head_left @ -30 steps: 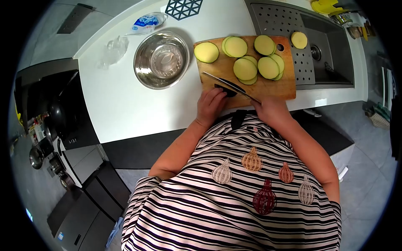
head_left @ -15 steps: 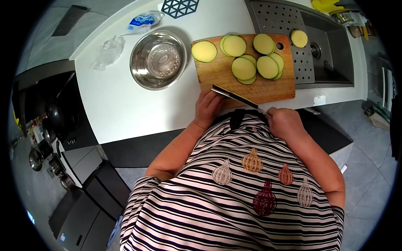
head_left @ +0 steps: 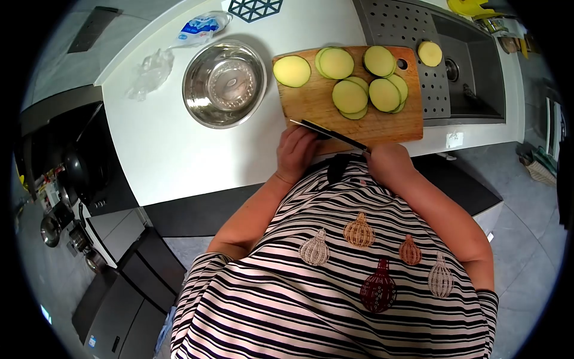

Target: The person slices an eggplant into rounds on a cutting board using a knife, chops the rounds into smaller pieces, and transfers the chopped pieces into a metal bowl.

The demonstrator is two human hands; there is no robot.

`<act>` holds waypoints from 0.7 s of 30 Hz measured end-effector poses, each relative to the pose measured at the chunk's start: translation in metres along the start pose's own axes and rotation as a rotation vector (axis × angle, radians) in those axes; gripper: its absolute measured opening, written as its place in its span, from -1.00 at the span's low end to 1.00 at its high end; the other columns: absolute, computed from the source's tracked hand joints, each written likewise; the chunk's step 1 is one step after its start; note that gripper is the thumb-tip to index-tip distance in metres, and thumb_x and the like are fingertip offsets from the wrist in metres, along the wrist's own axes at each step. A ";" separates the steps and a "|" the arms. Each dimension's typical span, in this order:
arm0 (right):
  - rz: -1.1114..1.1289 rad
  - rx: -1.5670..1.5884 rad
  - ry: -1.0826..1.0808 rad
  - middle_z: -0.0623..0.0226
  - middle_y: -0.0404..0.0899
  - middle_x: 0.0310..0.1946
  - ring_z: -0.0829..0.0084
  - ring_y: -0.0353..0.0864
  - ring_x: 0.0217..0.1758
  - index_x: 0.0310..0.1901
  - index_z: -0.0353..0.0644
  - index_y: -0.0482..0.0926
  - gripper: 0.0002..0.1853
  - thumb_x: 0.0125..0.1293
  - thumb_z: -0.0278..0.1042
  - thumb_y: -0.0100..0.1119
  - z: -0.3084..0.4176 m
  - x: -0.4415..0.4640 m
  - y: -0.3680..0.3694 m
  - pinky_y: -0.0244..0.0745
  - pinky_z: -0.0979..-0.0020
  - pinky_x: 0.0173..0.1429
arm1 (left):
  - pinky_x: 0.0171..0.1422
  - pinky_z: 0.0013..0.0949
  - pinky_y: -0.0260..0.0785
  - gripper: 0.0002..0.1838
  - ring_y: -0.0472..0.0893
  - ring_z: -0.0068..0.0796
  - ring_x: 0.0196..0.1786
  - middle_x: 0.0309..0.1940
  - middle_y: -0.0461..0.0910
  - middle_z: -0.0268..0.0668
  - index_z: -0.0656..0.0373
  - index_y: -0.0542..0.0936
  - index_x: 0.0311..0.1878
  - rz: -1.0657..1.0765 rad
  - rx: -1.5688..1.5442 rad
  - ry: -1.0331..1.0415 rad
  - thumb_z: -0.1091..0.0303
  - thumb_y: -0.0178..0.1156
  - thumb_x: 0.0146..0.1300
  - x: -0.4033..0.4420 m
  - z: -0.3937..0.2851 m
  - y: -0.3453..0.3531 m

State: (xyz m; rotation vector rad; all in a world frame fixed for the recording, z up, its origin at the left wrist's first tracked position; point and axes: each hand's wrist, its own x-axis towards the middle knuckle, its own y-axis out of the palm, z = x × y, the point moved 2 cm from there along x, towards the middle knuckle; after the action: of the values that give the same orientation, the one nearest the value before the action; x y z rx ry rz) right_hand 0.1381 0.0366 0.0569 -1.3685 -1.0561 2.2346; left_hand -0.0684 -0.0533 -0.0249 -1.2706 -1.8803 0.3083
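Observation:
A wooden cutting board (head_left: 382, 127) lies on the white counter with several round, pale green slices (head_left: 350, 96) with dark rims along its upper part. My right hand (head_left: 390, 165) is closed round the handle of a knife (head_left: 335, 135), whose blade points left over the board's lower edge. Beside the blade tip, my left hand (head_left: 297, 152) has its fingers bent together at the board's lower left. A dark piece shows partly under the blade by my left fingertips; what my left fingers grip is mostly hidden.
A steel bowl (head_left: 195, 90) stands left of the board. Beyond it lie a blue and white packet (head_left: 200, 28), a clear plastic bag (head_left: 151, 73) and a dark lattice trivet (head_left: 255, 8). At right, a pale round piece (head_left: 430, 54) rests on the sink's perforated tray (head_left: 434, 96).
The knife moved back toward my body and right, then forward and left again with my right hand. My left hand has shifted only slightly. The board's slices stay arranged as before.

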 end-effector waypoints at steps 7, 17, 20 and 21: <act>-0.008 0.004 0.004 -0.06 0.67 -0.40 -0.05 0.69 -0.28 -0.40 -0.30 0.71 -0.86 0.06 -0.43 0.22 0.004 0.019 0.011 0.57 0.06 -0.16 | 0.01 -0.23 0.51 -0.65 0.59 -0.16 -0.02 -0.08 0.61 -0.28 0.12 0.66 -0.15 -0.026 0.022 0.005 0.54 0.42 -0.08 0.000 -0.002 0.005; -0.147 0.086 0.015 -0.07 0.67 -0.38 -0.06 0.69 -0.25 -0.36 -0.29 0.71 -0.82 0.12 -0.36 0.22 0.008 0.034 0.022 0.56 0.04 -0.12 | 0.03 -0.23 0.52 -0.65 0.59 -0.18 -0.02 -0.08 0.60 -0.30 0.11 0.65 -0.13 -0.001 0.053 0.103 0.57 0.39 -0.06 -0.002 -0.012 0.011; -0.226 0.167 0.007 -0.08 0.66 -0.41 -0.08 0.67 -0.28 -0.38 -0.30 0.70 -0.76 0.21 -0.27 0.21 0.006 0.018 0.023 0.54 0.02 -0.14 | 0.08 -0.22 0.49 -0.63 0.57 -0.18 0.00 -0.08 0.59 -0.30 0.09 0.65 -0.14 0.016 0.052 0.123 0.60 0.40 -0.08 -0.006 -0.009 0.010; -0.274 0.191 0.008 -0.08 0.65 -0.42 -0.09 0.65 -0.29 -0.38 -0.30 0.70 -0.71 0.26 -0.21 0.20 0.006 0.009 0.018 0.52 0.01 -0.15 | 0.08 -0.22 0.48 -0.63 0.57 -0.19 -0.01 -0.08 0.59 -0.30 0.09 0.65 -0.13 0.010 0.068 0.142 0.60 0.40 -0.07 -0.007 -0.008 0.011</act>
State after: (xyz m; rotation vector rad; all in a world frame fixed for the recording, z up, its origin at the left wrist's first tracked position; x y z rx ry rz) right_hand 0.1304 0.0275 0.0394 -1.0820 -0.9362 2.0661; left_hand -0.0538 -0.0561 -0.0301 -1.2243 -1.7299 0.2771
